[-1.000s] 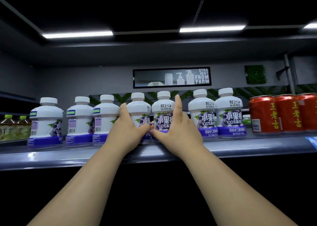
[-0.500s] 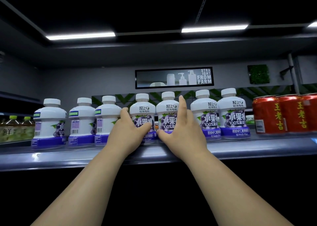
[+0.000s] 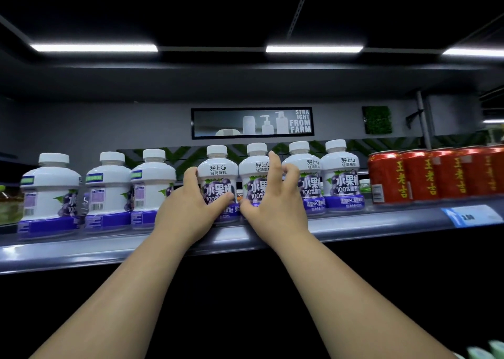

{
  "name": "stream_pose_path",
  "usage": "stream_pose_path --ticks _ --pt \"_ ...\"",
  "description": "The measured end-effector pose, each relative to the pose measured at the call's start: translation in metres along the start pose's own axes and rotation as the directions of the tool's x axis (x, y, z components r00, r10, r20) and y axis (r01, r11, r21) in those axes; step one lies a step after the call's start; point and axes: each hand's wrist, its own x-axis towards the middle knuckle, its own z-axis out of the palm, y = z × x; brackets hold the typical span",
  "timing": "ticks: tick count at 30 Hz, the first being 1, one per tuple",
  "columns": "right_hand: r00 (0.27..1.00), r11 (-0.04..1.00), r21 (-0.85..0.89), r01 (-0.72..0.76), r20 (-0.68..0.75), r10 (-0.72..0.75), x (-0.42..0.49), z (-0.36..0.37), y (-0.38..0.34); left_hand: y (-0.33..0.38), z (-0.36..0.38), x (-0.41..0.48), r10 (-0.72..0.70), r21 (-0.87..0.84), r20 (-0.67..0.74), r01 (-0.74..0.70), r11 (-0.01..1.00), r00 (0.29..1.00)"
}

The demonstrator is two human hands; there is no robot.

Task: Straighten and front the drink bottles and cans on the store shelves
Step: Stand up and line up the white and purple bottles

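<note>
Your left hand [image 3: 188, 208] grips the fourth bottle [image 3: 216, 173] in the row, with the thumb across its label and the fingers curled round its left side. Your right hand [image 3: 275, 206] holds the fifth bottle [image 3: 255, 167], thumb low at the base, fingers spread and curled at its right side. Both bottles stand upright on the grey shelf [image 3: 354, 222], caps up, labels facing you, like the two bottles to their right [image 3: 341, 178]. The three left bottles [image 3: 106, 192] are turned, barcodes outward. Red cans [image 3: 387, 178] stand upright at the right. Strip lights [image 3: 94, 48] cross a dark ceiling, and a sign [image 3: 252, 122] hangs on the rear wall.
</note>
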Motion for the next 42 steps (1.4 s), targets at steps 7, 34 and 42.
stream_pose_path --ticks 7,34,42 --pt "0.997 1.000 -0.001 -0.025 -0.072 0.025 -0.004 0.003 -0.002 0.001 0.000 -0.005 0.097 0.095 0.020 -0.099 0.991 0.995" --pt "0.980 0.998 -0.048 0.045 -0.194 -0.053 -0.013 0.007 0.008 0.007 -0.003 -0.018 0.086 0.209 0.079 -0.101 0.973 0.993" --pt "0.974 0.976 0.000 0.217 -0.069 -0.217 -0.034 0.014 -0.034 -0.032 -0.048 -0.039 0.308 0.316 0.031 -0.302 0.900 0.951"
